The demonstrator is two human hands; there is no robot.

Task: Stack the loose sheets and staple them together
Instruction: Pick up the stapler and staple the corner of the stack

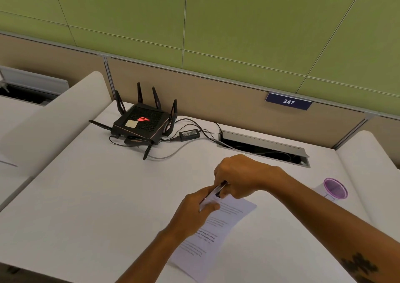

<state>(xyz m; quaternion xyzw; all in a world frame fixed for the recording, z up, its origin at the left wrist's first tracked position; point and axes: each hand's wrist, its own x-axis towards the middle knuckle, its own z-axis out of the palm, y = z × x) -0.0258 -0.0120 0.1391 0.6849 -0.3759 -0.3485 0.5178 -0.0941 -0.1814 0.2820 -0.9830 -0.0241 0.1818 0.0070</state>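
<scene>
Printed white sheets [218, 230] lie stacked on the white desk [97, 196], slanting from lower left to upper right. My left hand [194, 209] pinches their upper left corner, thumb on top, and lifts it slightly. My right hand [238, 174] is curled around a small stapler [220, 188], of which only a silver and dark tip shows, right at that raised corner. The two hands almost touch. How many sheets the stack holds cannot be told.
A black router [140, 125] with several antennas, its power brick [190, 135] and cables sit at the back left. An open cable hatch [264, 146] lies behind my hands. A purple mesh cup [335, 188] stands to the right. White dividers flank the desk.
</scene>
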